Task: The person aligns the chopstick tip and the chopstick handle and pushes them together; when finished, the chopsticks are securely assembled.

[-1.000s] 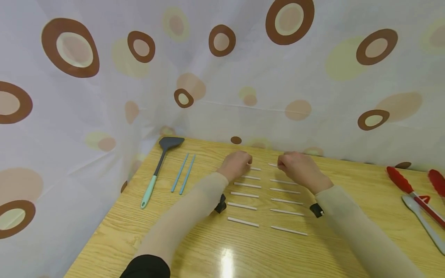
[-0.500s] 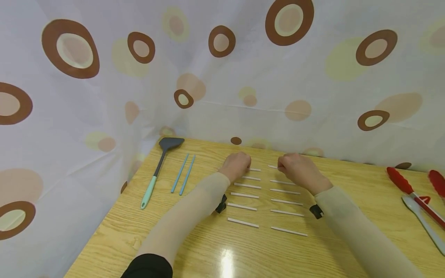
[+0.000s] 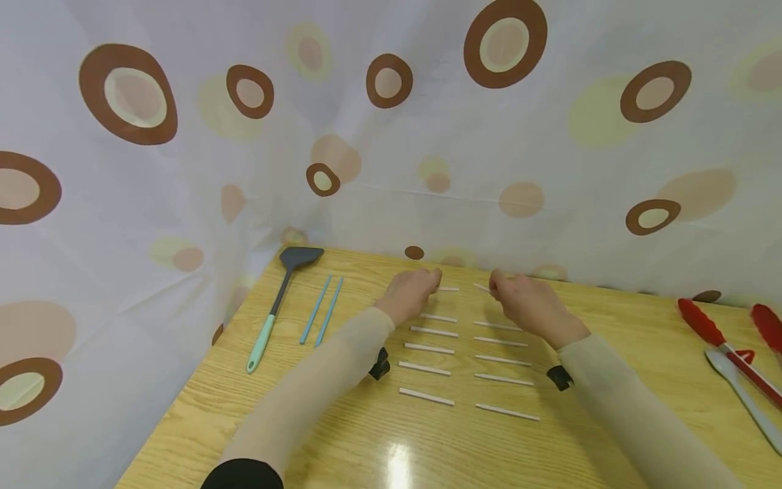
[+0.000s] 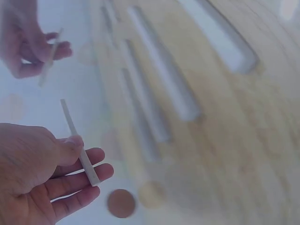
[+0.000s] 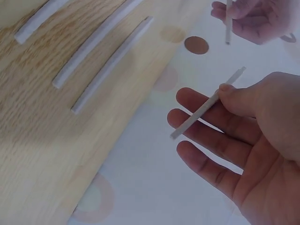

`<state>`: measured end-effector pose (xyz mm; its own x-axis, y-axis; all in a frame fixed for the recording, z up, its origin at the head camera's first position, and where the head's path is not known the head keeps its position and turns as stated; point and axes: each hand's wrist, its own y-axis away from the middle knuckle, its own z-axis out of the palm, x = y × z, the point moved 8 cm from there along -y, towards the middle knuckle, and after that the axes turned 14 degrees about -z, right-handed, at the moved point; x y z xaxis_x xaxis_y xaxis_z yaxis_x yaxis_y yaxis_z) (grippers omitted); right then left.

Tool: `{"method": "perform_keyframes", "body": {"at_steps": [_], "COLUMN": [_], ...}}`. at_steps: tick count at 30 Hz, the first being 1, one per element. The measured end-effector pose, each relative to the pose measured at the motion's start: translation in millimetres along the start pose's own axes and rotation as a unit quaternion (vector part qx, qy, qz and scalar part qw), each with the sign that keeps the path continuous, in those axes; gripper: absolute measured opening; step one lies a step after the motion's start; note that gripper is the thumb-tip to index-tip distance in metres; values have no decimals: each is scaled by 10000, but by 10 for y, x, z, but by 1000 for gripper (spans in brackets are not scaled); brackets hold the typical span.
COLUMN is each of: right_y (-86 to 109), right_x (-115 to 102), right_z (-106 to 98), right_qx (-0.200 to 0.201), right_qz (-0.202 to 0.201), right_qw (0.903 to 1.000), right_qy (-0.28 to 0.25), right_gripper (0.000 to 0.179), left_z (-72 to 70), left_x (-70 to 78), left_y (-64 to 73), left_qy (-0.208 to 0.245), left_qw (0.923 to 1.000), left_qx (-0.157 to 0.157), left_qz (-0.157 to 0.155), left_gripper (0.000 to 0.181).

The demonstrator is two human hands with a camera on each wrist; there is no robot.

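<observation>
My left hand point(image 3: 408, 295) pinches a short white stick point(image 4: 87, 168) between thumb and fingers, just above the far end of the table. To its right, my right hand point(image 3: 537, 307) pinches a similar white stick point(image 5: 197, 116); one end of this stick narrows to a small tip. Both sticks look raised off the wood, with the fingers spread behind them in the wrist views. Toward me on the table lie two columns of white sticks, several in a left column point(image 3: 430, 348) and several in a right column point(image 3: 503, 360), roughly parallel. In the head view the fingertips are mostly hidden.
At the left of the wooden table point(image 3: 201, 421) lie a spatula point(image 3: 280, 299) with a mint handle and two blue sticks point(image 3: 328, 312). Red-tipped tongs point(image 3: 702, 322) and a pale grey spoon point(image 3: 742, 390) lie at the right. A patterned curtain point(image 3: 379, 149) hangs behind.
Both hands have raised their white sticks slightly off the table, and the right one has tilted a little. The head view has shifted slightly. The sticks in the columns stay in place.
</observation>
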<state>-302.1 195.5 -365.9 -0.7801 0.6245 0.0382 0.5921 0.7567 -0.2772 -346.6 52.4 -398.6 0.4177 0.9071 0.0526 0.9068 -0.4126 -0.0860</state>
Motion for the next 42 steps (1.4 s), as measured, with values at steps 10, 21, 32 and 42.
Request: {"method": "perform_keyframes", "body": {"at_steps": [10, 21, 32, 42], "right_y": [16, 73, 127, 128], "right_x": [-109, -316, -477, -568], "right_z": [-202, -421, -481, -455], "right_qx": [85, 681, 744, 945], "right_qz": [103, -124, -156, -456], "right_qw": [9997, 9976, 9963, 9938], "right_qy": [-211, -88, -402, -357], "right_gripper": [24, 12, 18, 26], "left_z": [-442, -547, -630, -620], "left_x": [87, 113, 178, 167], "left_y": [215, 488, 681, 724], "left_qy": [235, 518, 1018, 1066], "left_qw": [9954, 9954, 9886, 9876], "left_qx": [792, 629, 756, 740], "left_qz": [487, 507, 818, 879], "left_gripper": [20, 17, 29, 26]}}
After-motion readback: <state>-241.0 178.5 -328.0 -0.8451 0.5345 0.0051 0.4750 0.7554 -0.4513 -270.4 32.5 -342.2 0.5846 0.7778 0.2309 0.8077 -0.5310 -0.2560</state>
